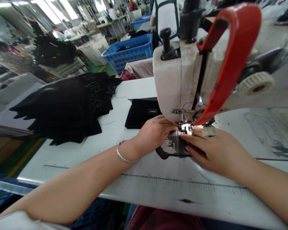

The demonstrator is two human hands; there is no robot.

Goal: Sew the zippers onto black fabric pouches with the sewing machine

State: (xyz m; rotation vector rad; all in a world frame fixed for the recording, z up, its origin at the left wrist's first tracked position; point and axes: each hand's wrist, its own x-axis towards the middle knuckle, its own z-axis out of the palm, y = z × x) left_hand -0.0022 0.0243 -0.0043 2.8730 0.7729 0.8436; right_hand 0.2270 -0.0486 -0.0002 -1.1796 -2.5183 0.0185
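Observation:
Both hands work at the needle of a cream sewing machine (180, 73) with a red curved guard (227, 57). My left hand (155, 132), a silver bangle on its wrist, has its fingers pinched together right at the presser foot (184, 127). My right hand (213, 148) lies on the metal needle plate (174, 147), its taped forefinger pointing at the foot. What the fingertips hold is too small to make out. A black fabric piece with a small label (141, 111) lies just behind my left hand.
A tall stack of black fabric pieces (69, 107) sits on the white table (86, 153) at the left. A blue plastic basket (131, 52) stands beyond the table. Another person in a green-strapped apron (166, 14) works behind the machine. A ruler scale runs along the table's front edge.

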